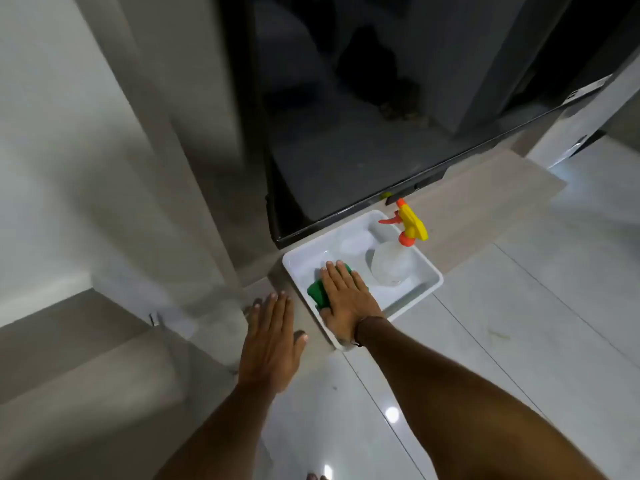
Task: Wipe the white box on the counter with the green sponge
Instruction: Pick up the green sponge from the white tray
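Note:
A shallow white box (420, 295) sits on a low wooden counter (485, 199) below a dark screen. My right hand (346, 294) lies flat inside the box, pressing the green sponge (318, 293) against its floor; only the sponge's left part shows from under my fingers. My left hand (272, 344) rests flat with fingers spread on the counter, just left of the box, holding nothing. A clear spray bottle (393, 265) with a yellow and orange trigger head stands in the right half of the box.
A large black screen (363, 116) stands right behind the box, its lower edge close to the box's far rim. A grey wall panel (166, 168) rises at left. Glossy pale floor tiles (519, 341) lie below and to the right.

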